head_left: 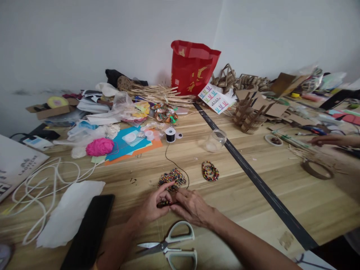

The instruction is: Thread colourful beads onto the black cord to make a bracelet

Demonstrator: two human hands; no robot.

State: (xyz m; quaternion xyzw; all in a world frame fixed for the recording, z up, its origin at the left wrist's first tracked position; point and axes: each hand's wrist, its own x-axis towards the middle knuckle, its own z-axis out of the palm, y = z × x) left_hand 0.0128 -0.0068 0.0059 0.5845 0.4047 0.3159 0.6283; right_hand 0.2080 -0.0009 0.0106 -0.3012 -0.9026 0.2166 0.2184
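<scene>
A short string of dark, multicoloured beads lies in my left hand, whose thumb and fingers are closed around it. My right hand meets it from the right, fingertips pinched together at the end of the beads; what they grip is hidden. Just beyond both hands sits a heap of small colourful beads. A black cord runs from a spool down beside the heap toward my right hand. Finished-looking beaded bracelets lie stacked to the right. Open scissors with pale handles rest below my hands.
A clear jar stands past the bracelets. At left are a black phone, white paper and a looped white cable. Pink yarn, a red bag and small woven baskets stand farther back. Another person's hand is at right.
</scene>
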